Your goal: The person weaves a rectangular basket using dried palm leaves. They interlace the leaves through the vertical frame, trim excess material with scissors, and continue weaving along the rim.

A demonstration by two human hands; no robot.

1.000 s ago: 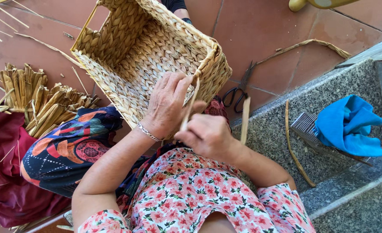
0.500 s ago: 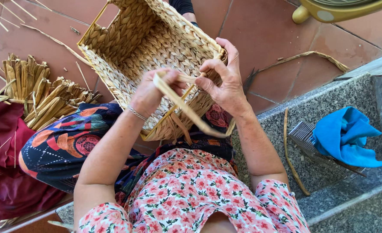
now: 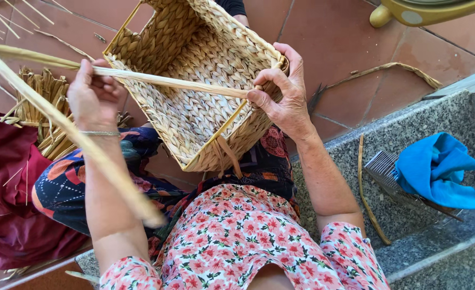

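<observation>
We are pulling a long straw strand [image 3: 167, 81] taut across the woven basket [image 3: 194, 102] resting on our lap. Our left hand [image 3: 93, 96] is closing around the strand; our right hand [image 3: 283, 96] is pinching it against the basket rim. The strand is lying nearly level, left to right, then doubling back towards us. It is looking light, pliable, likely to crease, best gripped near the rim.
</observation>
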